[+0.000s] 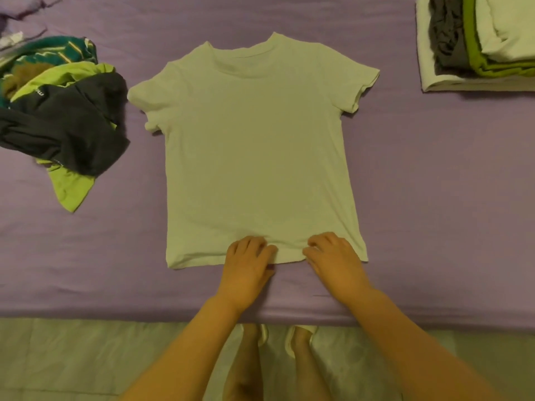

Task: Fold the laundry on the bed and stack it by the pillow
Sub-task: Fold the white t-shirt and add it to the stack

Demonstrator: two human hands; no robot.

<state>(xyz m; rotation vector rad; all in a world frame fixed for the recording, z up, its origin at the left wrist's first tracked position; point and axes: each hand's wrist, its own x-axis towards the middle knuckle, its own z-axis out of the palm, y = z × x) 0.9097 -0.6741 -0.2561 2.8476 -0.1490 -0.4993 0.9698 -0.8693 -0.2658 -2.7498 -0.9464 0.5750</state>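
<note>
Only one bit of lettering shows: small pale characters on the dark garment (72,125) in the unfolded pile, well off to the left of and beyond the left hand's fingers (249,246). They are too small and blurred to read.

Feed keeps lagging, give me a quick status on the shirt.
Left hand and right hand gripping the hem. White T-shirt spread flat, unfolded. Unfolded pile left, folded stack right, both apart from it.
</note>
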